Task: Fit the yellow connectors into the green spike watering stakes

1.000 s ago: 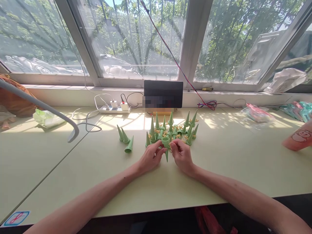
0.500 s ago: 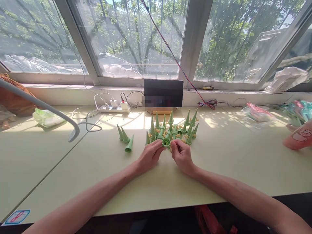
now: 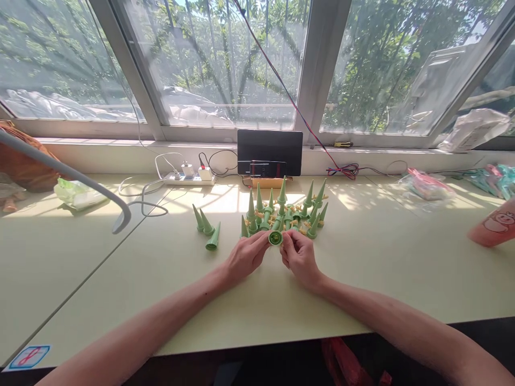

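Observation:
My left hand is closed around a green plastic plant-watering spike, whose round open end faces me. My right hand is in a pinch right beside the rim of that spike; whatever its fingertips hold is hidden. Just beyond my hands stands a cluster of green watering spikes with small yellow valves at their sides, most of them point up. To the left are a few more spikes without visible valves, among them one tilted spike with its open end toward me.
A dark tablet on a stand is behind the spikes, with a phone-like screen showing in it. A power strip with cables lies left of it. A pink cup is at the right, a grey curved arm at the left.
The held spike has shifted slightly right and turned a little, so its rim now meets my right fingertips. The other spikes have not moved.

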